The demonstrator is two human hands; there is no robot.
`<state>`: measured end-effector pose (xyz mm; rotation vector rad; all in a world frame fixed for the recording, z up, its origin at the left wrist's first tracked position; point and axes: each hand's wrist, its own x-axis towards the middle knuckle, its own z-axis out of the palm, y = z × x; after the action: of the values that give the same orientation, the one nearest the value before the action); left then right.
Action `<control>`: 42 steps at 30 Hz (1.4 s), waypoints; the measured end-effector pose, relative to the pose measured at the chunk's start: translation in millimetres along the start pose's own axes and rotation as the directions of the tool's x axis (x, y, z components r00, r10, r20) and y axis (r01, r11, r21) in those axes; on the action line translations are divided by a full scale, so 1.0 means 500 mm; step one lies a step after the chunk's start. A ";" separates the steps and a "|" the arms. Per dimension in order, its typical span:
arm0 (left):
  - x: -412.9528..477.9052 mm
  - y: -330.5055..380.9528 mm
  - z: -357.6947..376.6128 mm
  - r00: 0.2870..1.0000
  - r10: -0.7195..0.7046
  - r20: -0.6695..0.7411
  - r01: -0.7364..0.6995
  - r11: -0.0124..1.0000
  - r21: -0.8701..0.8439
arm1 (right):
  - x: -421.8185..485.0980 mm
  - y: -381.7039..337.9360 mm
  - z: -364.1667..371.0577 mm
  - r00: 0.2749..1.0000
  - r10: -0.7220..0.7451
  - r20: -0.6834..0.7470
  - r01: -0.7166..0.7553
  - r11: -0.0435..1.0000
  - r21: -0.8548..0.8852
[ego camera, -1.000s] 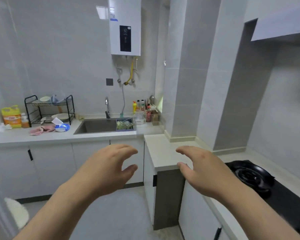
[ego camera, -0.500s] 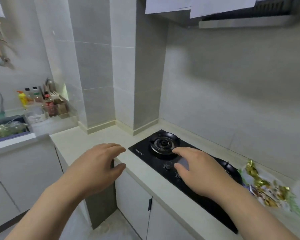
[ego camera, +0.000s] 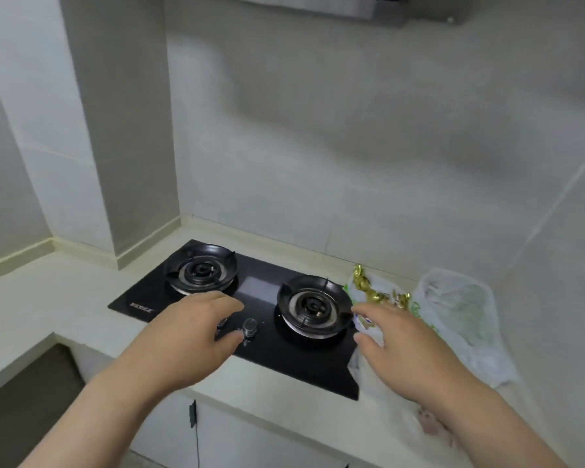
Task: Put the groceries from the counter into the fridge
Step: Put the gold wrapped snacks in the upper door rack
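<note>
Groceries lie on the pale counter (ego camera: 41, 309) to the right of the stove: a clear bag with green print and gold foil pieces (ego camera: 375, 292), and behind it a translucent plastic bag of greens (ego camera: 460, 312). Another clear bag with something pinkish (ego camera: 429, 423) lies near the counter's front edge, partly behind my right forearm. My right hand (ego camera: 406, 349) hovers with relaxed fingers just left of the gold-foil bag, holding nothing. Over the stove's knobs floats my left hand (ego camera: 190, 336), fingers loosely spread and empty. No fridge is in view.
A black two-burner gas stove (ego camera: 260, 298) sits in the counter, with a round knob (ego camera: 250, 325) by my left fingertips. A range hood (ego camera: 318, 5) hangs above. A tiled column (ego camera: 115, 130) stands at the back left. White cabinet doors (ego camera: 237, 437) run below.
The view has swung right from the sink area to the stove, and the grocery bags have come fully into sight. Both hands stay raised and empty, the right one now close to the bags.
</note>
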<state>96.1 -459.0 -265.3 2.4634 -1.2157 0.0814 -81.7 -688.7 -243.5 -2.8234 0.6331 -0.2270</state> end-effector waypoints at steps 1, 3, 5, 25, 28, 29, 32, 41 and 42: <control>0.020 0.013 0.019 1.000 0.024 0.016 -0.024 1.000 -0.019 | -0.005 0.021 0.001 1.000 0.028 0.000 -0.028 1.000 -0.005; 0.054 0.045 0.056 0.996 0.077 0.052 -0.074 0.996 -0.050 | -0.020 0.065 0.001 0.996 0.087 0.003 -0.087 0.996 -0.018; 0.085 0.084 0.089 0.988 0.126 0.088 -0.119 0.990 -0.078 | -0.036 0.115 0.000 0.990 0.138 0.005 -0.138 0.990 -0.028; 0.296 0.351 0.247 0.974 0.122 0.192 -0.132 0.991 0.037 | -0.047 0.504 -0.036 0.959 0.276 -0.060 -0.279 0.959 -0.052; 0.314 0.365 0.250 0.969 0.118 0.217 -0.128 0.991 0.030 | -0.040 0.523 -0.034 0.959 0.279 -0.050 -0.280 0.960 -0.021; 0.322 0.368 0.252 0.967 0.118 0.225 -0.127 0.991 0.027 | -0.036 0.529 -0.033 0.959 0.280 -0.046 -0.281 0.960 -0.004; 0.351 0.368 0.268 0.961 0.106 0.256 -0.110 0.994 0.000 | -0.016 0.547 -0.024 0.955 0.294 -0.027 -0.292 0.954 0.063; 0.478 0.329 0.364 0.927 0.172 0.333 -0.158 0.985 -0.070 | 0.105 0.597 0.036 0.946 0.315 0.073 -0.322 0.938 0.126; 0.500 0.319 0.377 0.925 0.163 0.343 -0.144 0.986 -0.080 | 0.125 0.602 0.044 0.944 0.319 0.086 -0.328 0.936 0.130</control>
<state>105.9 -803.6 -333.3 2.3979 -1.5340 -0.3565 -141.6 -975.9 -338.0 -2.5303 1.0105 -0.1159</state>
